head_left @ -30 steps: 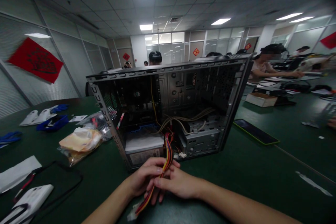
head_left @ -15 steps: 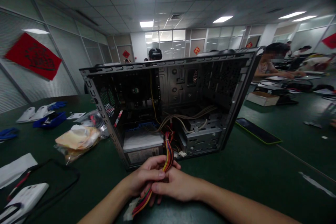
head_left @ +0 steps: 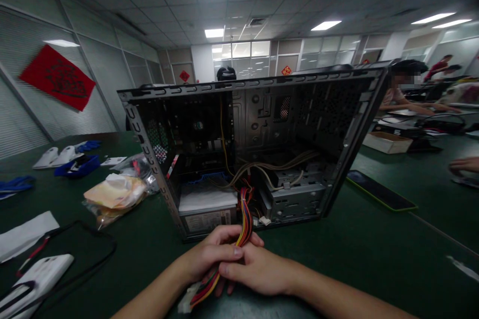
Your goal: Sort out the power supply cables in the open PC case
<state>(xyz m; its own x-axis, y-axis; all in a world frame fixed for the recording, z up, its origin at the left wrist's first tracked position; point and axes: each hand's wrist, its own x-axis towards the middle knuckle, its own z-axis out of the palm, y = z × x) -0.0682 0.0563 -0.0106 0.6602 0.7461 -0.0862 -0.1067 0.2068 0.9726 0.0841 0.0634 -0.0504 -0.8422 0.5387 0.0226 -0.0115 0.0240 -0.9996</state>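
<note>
An open computer case stands on the green table with its inside facing me. A bundle of red, yellow and orange wires runs out of it, past the power supply, down to a white connector. My left hand is curled round this wire bundle just in front of the case. My right hand lies against it from the right, its thumb and fingers pinching the same wires.
Left of the case lie a plastic bag of parts, blue and white items, a white sheet and a white device with a black cable. A dark tablet lies to the right. Other people sit at the far right.
Both hands keep hold of the wires and have hardly moved. The view has shifted a little, so the case looks larger and sits further right.
</note>
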